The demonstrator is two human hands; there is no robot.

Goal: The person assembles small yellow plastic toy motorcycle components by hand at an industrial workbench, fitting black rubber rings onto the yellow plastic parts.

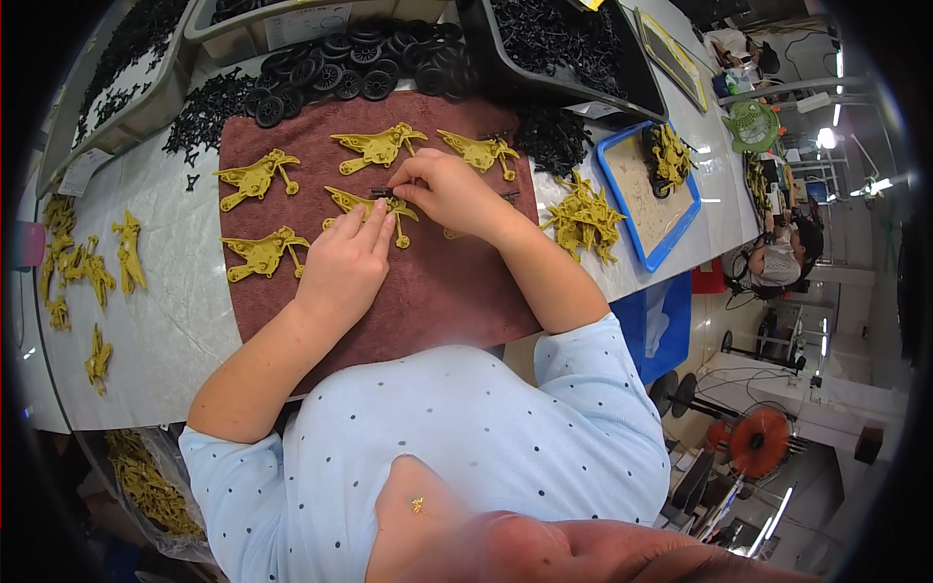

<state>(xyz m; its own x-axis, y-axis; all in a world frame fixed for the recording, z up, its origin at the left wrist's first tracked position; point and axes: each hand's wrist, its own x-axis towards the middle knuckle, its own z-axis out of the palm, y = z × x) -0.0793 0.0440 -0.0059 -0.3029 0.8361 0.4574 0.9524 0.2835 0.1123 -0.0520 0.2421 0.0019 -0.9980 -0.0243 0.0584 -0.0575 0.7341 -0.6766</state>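
On the maroon cloth in front of me lie several yellow plastic toy motorcycle frames. My left hand [352,255] presses its fingertips onto the middle frame [342,201] and steadies it against the cloth. My right hand [449,192] is closed in a pinch at the same frame, on a small black plastic part [387,192] that its fingers partly hide. Another frame [260,253] lies left of my left hand, and one more [480,154] lies just beyond my right hand. A second frame is mostly covered by my right wrist.
Black toy wheels [350,78] are heaped behind the cloth [457,291]. A black bin [632,102] of small black parts stands at the back right. Yellow frames are piled [585,219] right of the cloth, beside a blue-rimmed tray [632,194]. Grey bins [146,117] stand at the left.
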